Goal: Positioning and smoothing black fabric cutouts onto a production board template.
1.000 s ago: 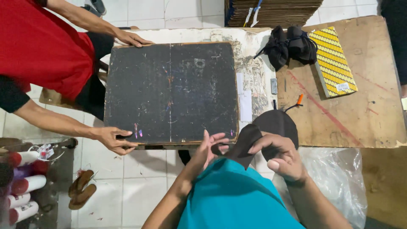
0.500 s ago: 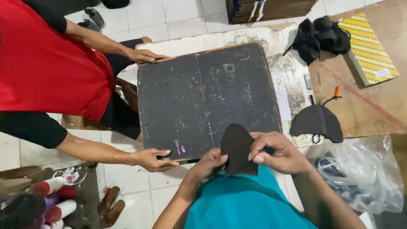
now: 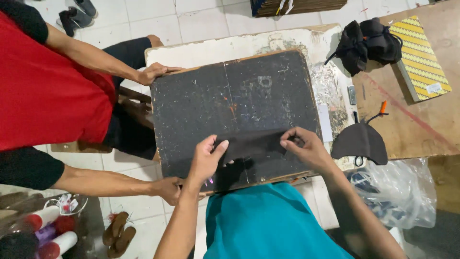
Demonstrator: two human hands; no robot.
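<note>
Blending into the black cutting board [image 3: 239,103], so barely showing its edges: a dark piece of material [image 3: 254,144], flat and wide. Lying cut off at the left edge, a co-worker in a red shirt [image 3: 45,91], one hand [image 3: 153,73] gripping the board's far corner, the other [image 3: 167,188] its near corner. Resting on a worn white table [image 3: 230,45], with a plywood bench [image 3: 421,120] to the right carrying a dark mask-shaped piece [image 3: 360,142], a yellow patterned box [image 3: 420,57] and a black bundle [image 3: 366,41]; pale tiled floor [image 3: 143,19] beyond. Pressing the dark piece down at its left end, left hand [image 3: 205,160] with fingers spread; pinching its right end, right hand [image 3: 306,148] with fingertips [image 3: 287,143] drawn together.
</note>
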